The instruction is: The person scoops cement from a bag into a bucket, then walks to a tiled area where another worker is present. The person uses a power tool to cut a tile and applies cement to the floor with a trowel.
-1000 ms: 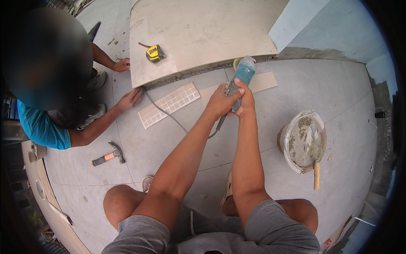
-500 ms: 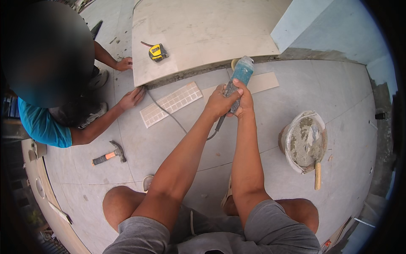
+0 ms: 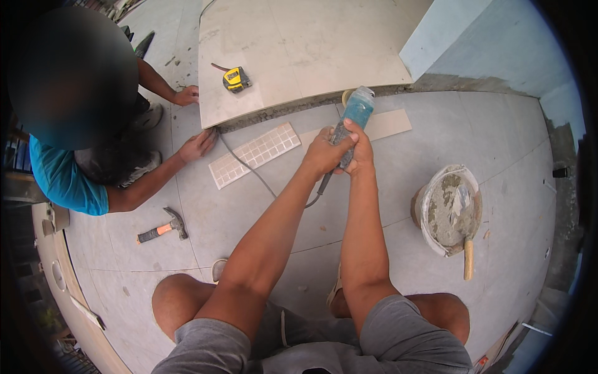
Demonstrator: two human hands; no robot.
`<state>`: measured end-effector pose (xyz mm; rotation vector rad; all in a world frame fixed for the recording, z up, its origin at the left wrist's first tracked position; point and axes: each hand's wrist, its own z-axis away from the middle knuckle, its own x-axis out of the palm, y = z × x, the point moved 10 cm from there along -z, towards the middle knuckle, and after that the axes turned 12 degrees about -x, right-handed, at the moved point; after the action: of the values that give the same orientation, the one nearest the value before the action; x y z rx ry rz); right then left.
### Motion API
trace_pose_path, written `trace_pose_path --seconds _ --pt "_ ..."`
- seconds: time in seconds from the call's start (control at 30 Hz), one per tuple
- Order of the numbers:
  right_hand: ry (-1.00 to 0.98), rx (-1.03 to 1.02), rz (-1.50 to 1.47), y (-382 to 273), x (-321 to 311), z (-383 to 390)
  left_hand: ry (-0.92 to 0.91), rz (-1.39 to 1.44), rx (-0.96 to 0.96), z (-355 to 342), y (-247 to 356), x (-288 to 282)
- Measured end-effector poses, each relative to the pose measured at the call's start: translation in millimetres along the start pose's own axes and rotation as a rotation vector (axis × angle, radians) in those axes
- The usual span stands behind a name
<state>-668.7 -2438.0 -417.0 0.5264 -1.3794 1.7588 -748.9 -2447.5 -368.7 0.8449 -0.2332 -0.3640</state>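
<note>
Head view: we've got both hands around a grinder, the left hand curled round its dark rear body and the right hand closed on it from the other side, thumb up top. It's out in front of us, its head by the raw front edge of the tiled step and, in view, overlapping the plain tile strip. Can't tell whether the disc is touching anything.

What bugs us is the cord. It loops over the gridded tile strip toward the step's corner, right by a co-worker's near hand, so a tug from either end could yank the tool off line. If the disc snagged the edge, we reckon it'd kick, and chips could reach that person. Tape measure sitting loose on the step might get shaken off too. The mortar bucket is well clear on our right.
</note>
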Motion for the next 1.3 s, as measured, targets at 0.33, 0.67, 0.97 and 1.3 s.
trace_pose_path --seconds 0.33,0.67,0.97,1.3 --pt "-0.009 0.038 -0.006 11.8 1.5 1.7 0.046 -0.014 -0.002 15.5 2.4 -8.2" --pt "-0.031 0.056 -0.014 21.8 11.7 7.3 0.050 -0.008 0.001 14.1 -6.8 -18.3" --pt "-0.024 0.045 -0.016 24.6 15.2 9.5 0.100 -0.010 0.008 16.7 -9.5 -24.1" --pt "-0.040 0.087 -0.018 37.6 20.3 11.8 0.133 0.012 0.011 24.7 -14.0 -35.5"
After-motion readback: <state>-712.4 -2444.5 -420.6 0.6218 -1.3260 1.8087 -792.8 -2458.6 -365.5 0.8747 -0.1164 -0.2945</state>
